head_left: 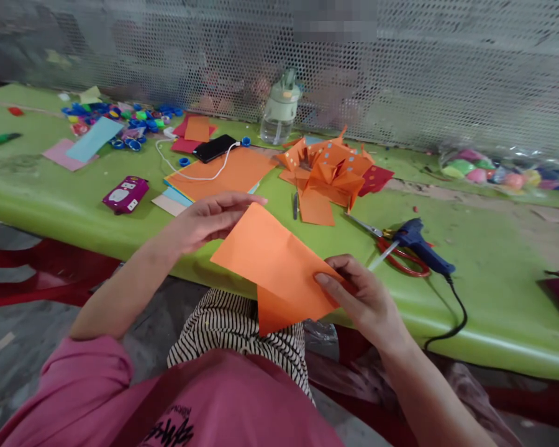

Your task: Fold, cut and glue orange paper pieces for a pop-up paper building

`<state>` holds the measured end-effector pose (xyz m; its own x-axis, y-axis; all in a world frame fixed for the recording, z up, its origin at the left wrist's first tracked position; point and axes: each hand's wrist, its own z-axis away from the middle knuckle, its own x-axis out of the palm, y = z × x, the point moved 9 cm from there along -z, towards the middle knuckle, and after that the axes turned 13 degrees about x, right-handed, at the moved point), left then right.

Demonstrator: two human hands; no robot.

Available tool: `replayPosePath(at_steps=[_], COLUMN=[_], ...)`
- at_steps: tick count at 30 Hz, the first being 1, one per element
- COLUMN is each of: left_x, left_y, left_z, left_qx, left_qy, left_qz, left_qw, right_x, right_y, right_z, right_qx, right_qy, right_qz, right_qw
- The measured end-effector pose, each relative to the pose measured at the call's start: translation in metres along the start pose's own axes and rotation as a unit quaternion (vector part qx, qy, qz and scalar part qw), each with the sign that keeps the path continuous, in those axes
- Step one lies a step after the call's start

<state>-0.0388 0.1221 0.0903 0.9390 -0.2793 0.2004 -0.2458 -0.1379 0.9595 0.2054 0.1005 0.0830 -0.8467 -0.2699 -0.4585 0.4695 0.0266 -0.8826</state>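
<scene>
Hands grip a folded orange paper sheet (274, 264) above the green tabletop (494, 273): left hand (209, 220) apparently pinching its upper corner, right hand (361, 298) clamping the lower edge.

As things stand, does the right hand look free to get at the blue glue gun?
Probably not at once: the right hand pinches the orange paper. The glue gun lies close beside it on the green table, with nothing between them.

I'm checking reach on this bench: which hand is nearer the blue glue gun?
Right. The right hand pinches the orange paper just left of the glue gun; the left hand holds the paper's far edge, much farther away.
</scene>
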Motion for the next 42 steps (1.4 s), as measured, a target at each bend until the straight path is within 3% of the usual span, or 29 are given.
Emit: replayPosePath(at_steps=[2,5,10,16,25,37,42], left_x=[0.006,0.01,0.032,0.048,0.05,0.05,0.047], left_y=[0.009,0.018,0.013,0.007,0.016,-0.005,-0.007], left_z=[-0.001,0.001,0.009,0.017,0.027,0.023,0.026], left_qx=[0.049,0.099,0.087,0.129,0.193,0.093,0.099], left_qy=[-0.02,0.004,0.008,0.003,-0.037,-0.059,-0.051], left_qz=[-0.035,-0.101,-0.145,-0.157,-0.277,-0.25,-0.25], left_qw=[0.998,0.99,0.986,0.979,0.941,0.962,0.962], right_x=[0.003,0.01,0.01,0.039,0.044,0.049,0.048], right_y=[0.0,-0.007,-0.038,-0.054,-0.055,-0.057,-0.06], right_z=[0.0,0.001,0.007,0.004,0.01,0.009,0.011], right_qx=[-0.007,-0.053,-0.178,-0.165,-0.204,-0.208,-0.231], right_qy=[-0.019,-0.04,0.053,-0.011,-0.06,-0.031,-0.024], right_qz=[0.015,0.078,0.169,0.158,0.17,0.151,0.136], right_qw=[1.0,0.995,0.968,0.973,0.962,0.966,0.963])
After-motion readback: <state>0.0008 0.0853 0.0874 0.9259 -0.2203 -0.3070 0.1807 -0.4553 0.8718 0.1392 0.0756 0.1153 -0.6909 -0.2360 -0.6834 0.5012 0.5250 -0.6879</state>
